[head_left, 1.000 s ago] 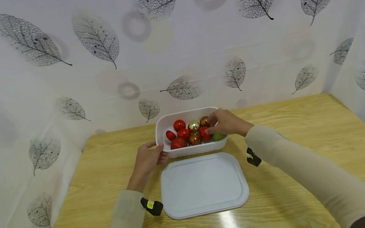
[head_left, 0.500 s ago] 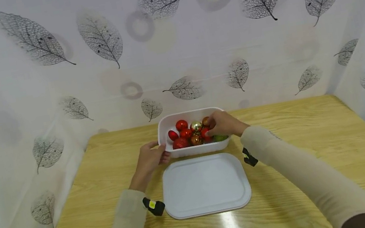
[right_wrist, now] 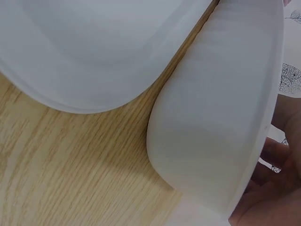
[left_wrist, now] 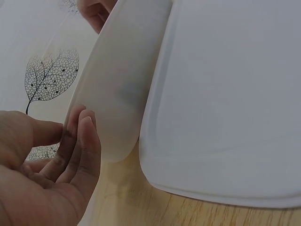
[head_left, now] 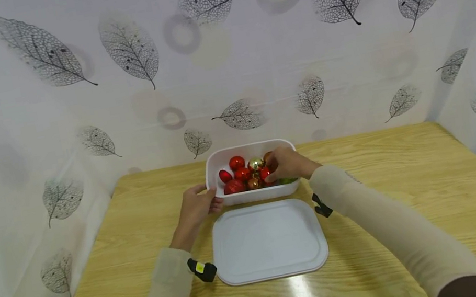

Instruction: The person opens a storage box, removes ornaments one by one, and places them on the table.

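A white plastic box [head_left: 259, 195] holds several shiny Christmas baubles: red, gold, copper and green. My left hand [head_left: 193, 209] grips the box's left rim, thumb on top and fingers under it; the left wrist view shows this hand [left_wrist: 61, 160] close on the box wall [left_wrist: 113, 89]. Over the right side of the box, my right hand [head_left: 290, 163] reaches in, thumb and fingers around a red bauble [head_left: 265, 174]. A green bauble [head_left: 288, 180] is partly hidden under that hand. In the right wrist view, the box wall hides the right hand's fingertips.
A white lid [head_left: 269, 241] lies flat on the wooden table [head_left: 383, 186], just in front of the box. Behind the table hangs a white leaf-print cloth [head_left: 247, 67], close to the box's far side.
My right hand has shifted slightly left and its thumb has come lower around the red bauble. The left hand keeps its hold on the rim. The head view has shifted slightly.
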Demonstrator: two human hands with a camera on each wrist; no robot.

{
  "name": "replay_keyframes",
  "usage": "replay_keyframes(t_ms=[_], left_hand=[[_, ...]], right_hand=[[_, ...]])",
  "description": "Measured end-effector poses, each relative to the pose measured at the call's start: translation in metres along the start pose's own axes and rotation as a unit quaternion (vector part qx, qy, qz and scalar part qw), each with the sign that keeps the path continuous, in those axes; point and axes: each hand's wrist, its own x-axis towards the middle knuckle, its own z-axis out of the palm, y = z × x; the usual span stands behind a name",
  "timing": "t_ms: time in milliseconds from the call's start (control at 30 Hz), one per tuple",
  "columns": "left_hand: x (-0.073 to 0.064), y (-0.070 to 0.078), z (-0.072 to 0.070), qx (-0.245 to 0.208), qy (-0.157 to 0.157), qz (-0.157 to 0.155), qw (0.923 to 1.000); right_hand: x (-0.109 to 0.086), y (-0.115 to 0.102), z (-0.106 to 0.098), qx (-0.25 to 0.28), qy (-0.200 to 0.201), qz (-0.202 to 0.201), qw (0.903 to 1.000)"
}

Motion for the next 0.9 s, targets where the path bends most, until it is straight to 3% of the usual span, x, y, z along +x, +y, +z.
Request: replay_keyframes(t_ms=[200, 900], left_hand=[[0.0008, -0.0011, -0.0003, 0.003, -0.002, 0.001, 1.0], [-0.0042, -0.0016, 0.0024, -0.02, 0.008, 0.015, 0.9997]], right_hand=[[-0.0011, -0.0021, 0.0008, -0.018, 0.003, -0.013, 0.9997], [-0.0013, -0.0038, 0.006, -0.006, 0.008, -0.019, 0.9998]])
